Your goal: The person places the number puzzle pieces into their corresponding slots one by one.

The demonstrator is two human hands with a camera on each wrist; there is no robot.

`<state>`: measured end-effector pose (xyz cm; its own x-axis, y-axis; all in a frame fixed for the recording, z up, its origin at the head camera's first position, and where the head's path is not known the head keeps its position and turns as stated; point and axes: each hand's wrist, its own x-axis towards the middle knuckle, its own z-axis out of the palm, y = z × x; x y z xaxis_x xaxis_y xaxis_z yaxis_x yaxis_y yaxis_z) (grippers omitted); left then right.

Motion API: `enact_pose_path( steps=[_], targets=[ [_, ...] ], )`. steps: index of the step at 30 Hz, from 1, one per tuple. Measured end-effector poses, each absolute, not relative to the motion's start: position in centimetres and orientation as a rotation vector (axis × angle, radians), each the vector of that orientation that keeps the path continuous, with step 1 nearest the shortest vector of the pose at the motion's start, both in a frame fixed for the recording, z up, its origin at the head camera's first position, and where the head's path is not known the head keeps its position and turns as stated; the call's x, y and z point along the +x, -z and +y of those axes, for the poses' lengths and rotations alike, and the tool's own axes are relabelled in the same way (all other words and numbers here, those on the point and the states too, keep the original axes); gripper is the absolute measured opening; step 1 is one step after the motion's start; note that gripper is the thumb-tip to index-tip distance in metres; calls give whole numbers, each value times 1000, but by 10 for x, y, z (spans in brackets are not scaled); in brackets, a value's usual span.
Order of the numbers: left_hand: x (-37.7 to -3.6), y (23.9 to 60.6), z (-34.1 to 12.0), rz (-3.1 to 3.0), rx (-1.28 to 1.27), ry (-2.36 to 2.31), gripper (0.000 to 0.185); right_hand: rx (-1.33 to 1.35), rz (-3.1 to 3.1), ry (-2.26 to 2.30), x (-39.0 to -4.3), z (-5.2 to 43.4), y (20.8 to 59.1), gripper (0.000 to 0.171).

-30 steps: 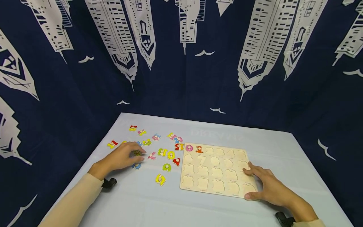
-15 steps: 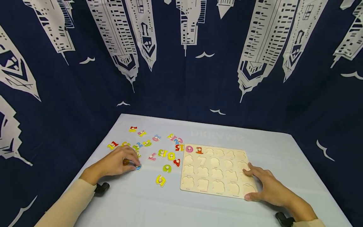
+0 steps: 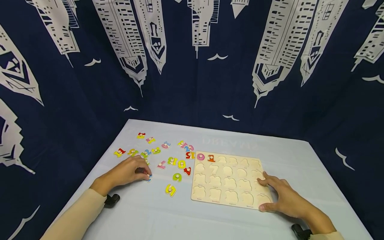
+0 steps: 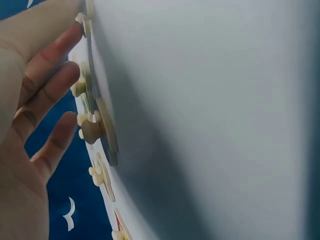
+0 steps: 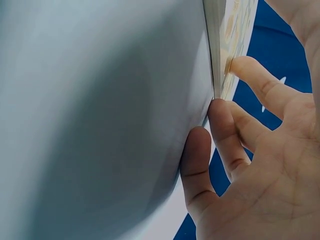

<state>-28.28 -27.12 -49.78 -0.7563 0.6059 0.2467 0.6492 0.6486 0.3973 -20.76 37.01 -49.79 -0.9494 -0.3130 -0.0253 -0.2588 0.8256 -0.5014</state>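
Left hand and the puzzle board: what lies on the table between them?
In the head view, loose number pieces lie between the left hand and the puzzle board: a green 9, a red 4 and a yellow piece.

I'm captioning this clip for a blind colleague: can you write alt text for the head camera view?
A person's left hand touches a blue number piece among loose coloured wooden numbers on a pale table, while the right hand steadies a wooden puzzle board that holds only a pink 0 and a red 1.
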Motion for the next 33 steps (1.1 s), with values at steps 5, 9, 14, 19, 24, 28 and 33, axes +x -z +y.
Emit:
enact_pose_path(
  steps=[5, 9, 14, 19, 24, 28, 33],
  targets=[
    [-282, 497, -270, -2841, -1003, 733, 19, -469, 2907, 780, -207, 372, 498, 103],
    [-281, 496, -267, -2862, -969, 739, 18, -475, 2911, 782, -207, 372, 498, 102],
    [-282, 492, -256, -2818, -961, 807, 17, -474, 2905, 784, -208, 372, 498, 102],
    [-289, 483, -234, -2756, -988, 835, 16, -468, 2902, 784, -208, 372, 499, 102],
    [-294, 477, -200, -2683, -1014, 909, 16, -468, 2909, 781, -207, 373, 499, 102],
    [-299, 474, -170, -2638, -1040, 927, 15, -469, 2905, 795, -208, 372, 500, 101],
    [-309, 468, -128, -2618, -1073, 922, 12, -472, 2913, 790, -208, 372, 499, 101]
  ],
)
